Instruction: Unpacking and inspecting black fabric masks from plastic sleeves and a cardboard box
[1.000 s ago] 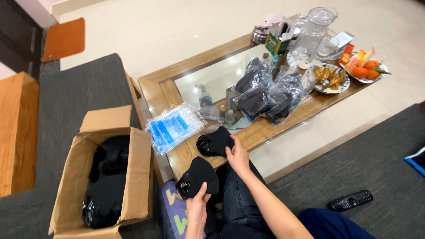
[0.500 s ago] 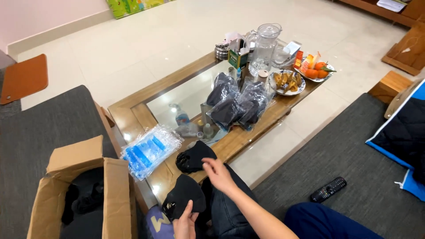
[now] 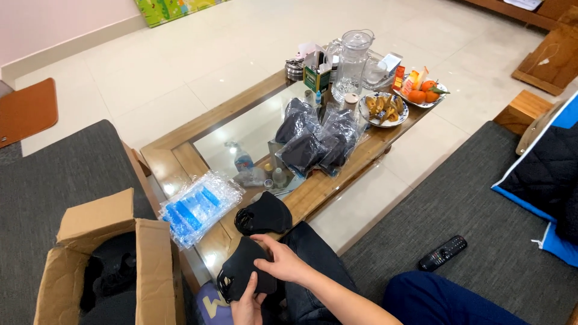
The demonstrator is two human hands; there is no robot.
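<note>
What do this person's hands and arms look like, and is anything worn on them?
Both are bare: the left hand and the right hand show no gloves, rings or watch. The right forearm is uncovered, with no sleeve in view. Little of the left arm shows.

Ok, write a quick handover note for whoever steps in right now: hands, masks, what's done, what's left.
Left hand holds the black mask from below, at the table's near edge.
Right hand pinches its top edge.
A second black mask lies loose on the table just beyond.
Done: several bagged masks piled mid-table.
Left: the two loose masks are unbagged; empty clear bags lie to the left; the open box holds more dark items.
</note>
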